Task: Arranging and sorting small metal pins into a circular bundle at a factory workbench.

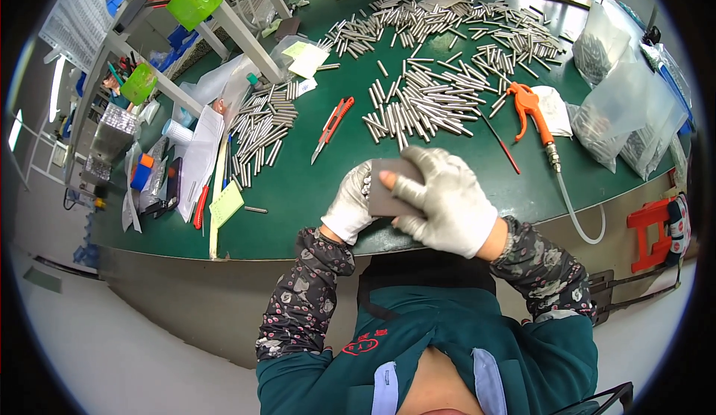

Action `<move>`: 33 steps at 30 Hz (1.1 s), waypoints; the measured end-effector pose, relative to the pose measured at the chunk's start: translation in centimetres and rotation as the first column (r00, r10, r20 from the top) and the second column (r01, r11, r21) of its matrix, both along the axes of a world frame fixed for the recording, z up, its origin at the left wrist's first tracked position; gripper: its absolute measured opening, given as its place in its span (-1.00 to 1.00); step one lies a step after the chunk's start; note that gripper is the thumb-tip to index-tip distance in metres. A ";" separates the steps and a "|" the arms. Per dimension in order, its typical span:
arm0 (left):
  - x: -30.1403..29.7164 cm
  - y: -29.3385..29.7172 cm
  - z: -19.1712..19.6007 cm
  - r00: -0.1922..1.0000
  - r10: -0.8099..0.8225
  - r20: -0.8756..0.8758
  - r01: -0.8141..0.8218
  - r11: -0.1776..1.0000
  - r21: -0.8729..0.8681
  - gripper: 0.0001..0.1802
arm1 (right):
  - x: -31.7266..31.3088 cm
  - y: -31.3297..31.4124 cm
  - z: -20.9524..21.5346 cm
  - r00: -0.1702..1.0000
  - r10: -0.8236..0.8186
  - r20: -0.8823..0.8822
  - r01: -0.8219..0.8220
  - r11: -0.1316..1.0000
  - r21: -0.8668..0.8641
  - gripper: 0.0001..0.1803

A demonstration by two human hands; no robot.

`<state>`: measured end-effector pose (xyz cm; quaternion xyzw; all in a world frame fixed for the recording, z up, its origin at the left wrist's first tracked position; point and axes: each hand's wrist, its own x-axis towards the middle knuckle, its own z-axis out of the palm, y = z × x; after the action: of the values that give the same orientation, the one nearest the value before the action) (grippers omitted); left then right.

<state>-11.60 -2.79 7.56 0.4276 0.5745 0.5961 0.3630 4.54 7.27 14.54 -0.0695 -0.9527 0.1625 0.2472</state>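
Observation:
My left hand, in a white glove, is closed round a bundle of short metal pins; their round ends show at its edge. A flat grey-brown rectangular block, like a sanding pad, lies against those pin ends. Gripping this block from the right is my right hand, also gloved, with bare thumb and fingertips showing. Both hands are close together over the table's near edge. Just beyond them a pile of loose metal pins is spread out. How many pins the left hand holds is hidden.
On the green table lie a red utility knife, a thin red-handled tool and an orange air gun with its hose. Another pin heap sits left. Plastic bags stand right; a metal frame rises at left.

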 end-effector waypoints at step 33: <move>-0.6 -0.1 -1.7 0.974 0.024 -0.227 -0.019 1.000 0.023 -0.44 | -1.2 1.3 0.2 0.942 -0.331 0.052 0.319 0.935 0.157 -0.51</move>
<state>-12.23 -2.88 5.86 0.4905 0.6104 0.5532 0.2841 3.39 8.55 14.75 -0.2140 -0.9463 0.0463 0.2379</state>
